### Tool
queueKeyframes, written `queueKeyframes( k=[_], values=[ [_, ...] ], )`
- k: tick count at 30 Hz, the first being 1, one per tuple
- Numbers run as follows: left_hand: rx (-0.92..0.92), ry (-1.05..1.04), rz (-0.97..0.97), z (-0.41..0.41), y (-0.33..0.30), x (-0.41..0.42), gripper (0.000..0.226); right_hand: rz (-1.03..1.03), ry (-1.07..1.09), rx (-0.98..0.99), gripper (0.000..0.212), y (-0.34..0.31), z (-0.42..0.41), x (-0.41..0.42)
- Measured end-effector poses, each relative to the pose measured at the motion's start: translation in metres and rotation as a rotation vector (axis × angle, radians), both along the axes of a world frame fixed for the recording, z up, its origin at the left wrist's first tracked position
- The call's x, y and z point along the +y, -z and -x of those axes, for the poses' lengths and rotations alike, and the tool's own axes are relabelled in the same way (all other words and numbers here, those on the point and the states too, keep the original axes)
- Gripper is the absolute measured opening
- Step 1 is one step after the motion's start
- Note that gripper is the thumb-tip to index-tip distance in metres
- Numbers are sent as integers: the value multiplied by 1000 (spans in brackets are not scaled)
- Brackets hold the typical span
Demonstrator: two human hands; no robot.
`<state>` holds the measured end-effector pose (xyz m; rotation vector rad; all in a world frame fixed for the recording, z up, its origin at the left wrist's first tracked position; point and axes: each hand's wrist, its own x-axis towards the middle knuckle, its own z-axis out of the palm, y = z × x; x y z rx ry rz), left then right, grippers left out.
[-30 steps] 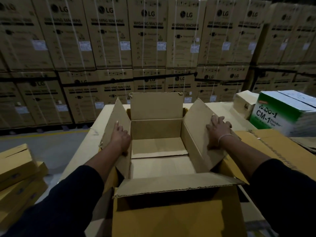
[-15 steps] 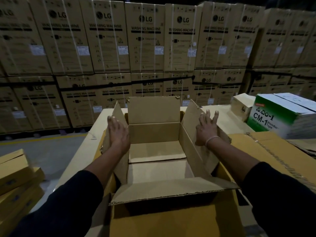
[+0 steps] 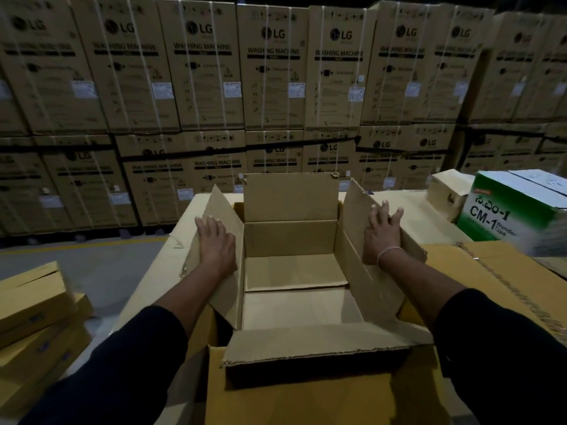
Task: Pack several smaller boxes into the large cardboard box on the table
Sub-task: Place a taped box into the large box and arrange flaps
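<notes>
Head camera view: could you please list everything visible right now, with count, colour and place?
large cardboard box: one, brown, centre of the table, four flaps open, nothing inside.
table: one, pale beige top, under the box.
washing machine cartons: many, brown, stacked in rows along the back.
green and white box: one, marked CM-1, far right.
small carton: one, pale brown, left of the green box.
flat yellow boxes: a stack, lower left, beside the table.
left hand: fingers straight, flat on the left flap.
right hand: fingers spread, flat on the right flap.
</notes>
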<state>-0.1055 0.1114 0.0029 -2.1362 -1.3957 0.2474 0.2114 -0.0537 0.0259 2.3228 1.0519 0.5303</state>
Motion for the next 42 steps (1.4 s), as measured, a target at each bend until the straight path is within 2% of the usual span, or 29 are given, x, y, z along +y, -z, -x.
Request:
queueKeyframes(
  k=[3, 8, 19, 24, 26, 30, 36, 42],
  values=[
    [45, -25, 6, 0, 2, 0, 75, 18, 24, 17, 83, 0, -8, -4],
    [52, -33, 0, -4, -3, -2, 69, 10, -32, -4, 81, -3, -7, -3],
    [-19, 82, -4, -29, -14, -21, 82, 36, -91, -115, 81, -15, 13, 5],
    [-73, 133, 9, -33, -19, -28, 76, 22, -98, -123, 85, -16, 16, -2],
    [-74, 107, 12, -30, -19, -30, 74, 15, -62, -96, 85, -15, 15, -7],
    [-41, 7, 26, -9, -10, -29, 72, -72, 62, 81, 89, -9, 4, -21],
    [23, 12, 10, 11, -9, -38, 65, -31, 40, 119, 106, -7, -11, -31],
    [44, 11, 8, 12, -10, -44, 62, -10, 36, 39, 91, -8, 0, -29]
  ],
)
